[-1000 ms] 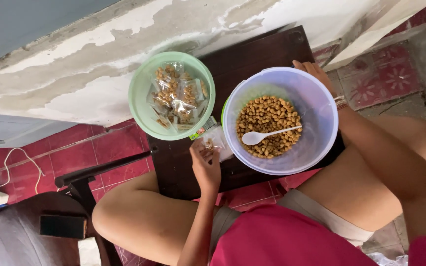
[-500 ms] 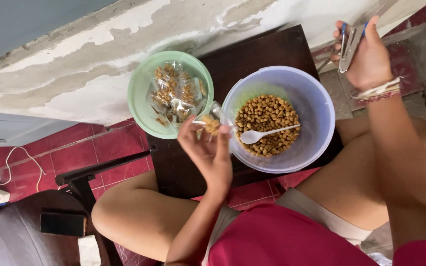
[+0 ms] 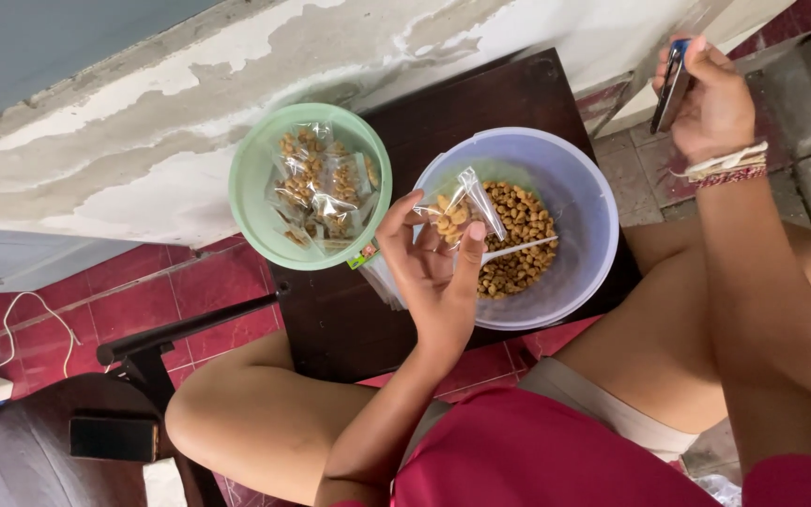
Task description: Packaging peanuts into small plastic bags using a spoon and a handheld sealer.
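Two grips closed: left hand (image 3: pixel 434 272) pinching snack packet (image 3: pixel 457 211); right hand (image 3: pixel 715 108) clasping stapler (image 3: pixel 671 83).

Dark brown wooden worktop (image 3: pixel 481 103) against peeling wall. Left: green bowl (image 3: pixel 253 178) (holds small clear packets of brown pellets). Right, just beside it: larger translucent lilac bowl (image 3: pixel 586 202) of loose pellets. Clear bags (image 3: pixel 385 280) lie between bowls, near edge.

Pale green bowl (image 3: pixel 253 178); translucent lilac bowl (image 3: pixel 586 202) of golden-brown pellets (image 3: pixel 518 235); white spoon (image 3: pixel 518 248); dark brown table (image 3: pixel 481 103); red floor tiles (image 3: pixel 133 305).
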